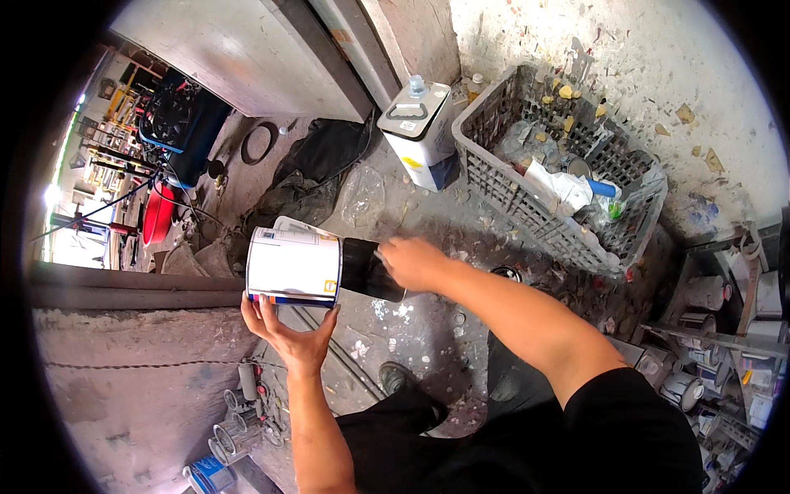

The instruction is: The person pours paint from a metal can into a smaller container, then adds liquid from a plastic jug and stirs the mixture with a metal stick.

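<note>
My left hand (290,342) supports a white paint can (295,262) from below, with thumb and fingers spread along its underside. The can lies tipped on its side in the air. Against its right end is a dark, cup-shaped black container (368,267); how far the two overlap is hard to make out. My right hand (413,263) is closed at the far right end of this black piece, and its fingertips are partly hidden.
A white rectangular metal can (418,136) with a handle stands beyond my hands. Right of it sits a grey plastic crate (543,222) holding rubbish. Black cloth (309,169) and clear plastic (362,195) lie on the floor. Cans fill a shelf (716,337) at right. Rollers (239,432) lie lower left.
</note>
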`<state>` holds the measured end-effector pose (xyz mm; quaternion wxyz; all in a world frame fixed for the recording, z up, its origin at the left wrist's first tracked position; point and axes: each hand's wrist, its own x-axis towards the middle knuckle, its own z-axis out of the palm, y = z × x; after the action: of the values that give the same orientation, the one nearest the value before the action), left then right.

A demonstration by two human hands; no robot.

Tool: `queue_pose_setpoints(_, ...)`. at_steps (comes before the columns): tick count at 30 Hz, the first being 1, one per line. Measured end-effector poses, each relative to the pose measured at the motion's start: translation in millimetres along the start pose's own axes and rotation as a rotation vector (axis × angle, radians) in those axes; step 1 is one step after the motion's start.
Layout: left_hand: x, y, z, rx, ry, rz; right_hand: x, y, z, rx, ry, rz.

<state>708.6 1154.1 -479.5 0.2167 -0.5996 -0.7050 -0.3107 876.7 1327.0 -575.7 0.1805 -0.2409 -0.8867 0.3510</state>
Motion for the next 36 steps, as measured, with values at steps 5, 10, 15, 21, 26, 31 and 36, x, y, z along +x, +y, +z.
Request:
queue_pose_setpoints(5, 3, 2, 6, -0.022, -0.012, -0.011, -2, 3, 10, 0.052, 0.011, 0.003)
queue_pose_setpoints(10, 1, -1, 2, -0.002, -0.014, -0.027, 1, 2, -3, -0.023, 0.041, 0.086)
queue_pose_setpoints(15, 0, -4, 8, -0.032, -0.012, -0.052, -3, -2, 13, 0.081, 0.089, 0.026)
queue_pose_setpoints(21, 0, -4, 2, -0.024, -0.014, -0.07, -1, 2, 4, -0.077, 0.062, 0.069)
queue_pose_setpoints(26, 1, -4, 3, -0.035, -0.01, -0.101, -6, -9, 12, -0.016, 0.021, -0.033)
queue_pose_setpoints(31, 2, -3, 7, -0.027, -0.002, -0.136, 6, -2, 6, -0.069, 0.065, 0.053)
queue_pose_setpoints(36, 2, -6, 0, -0.046, -0.021, -0.206, -14, -2, 2, -0.07, -0.015, 0.029)
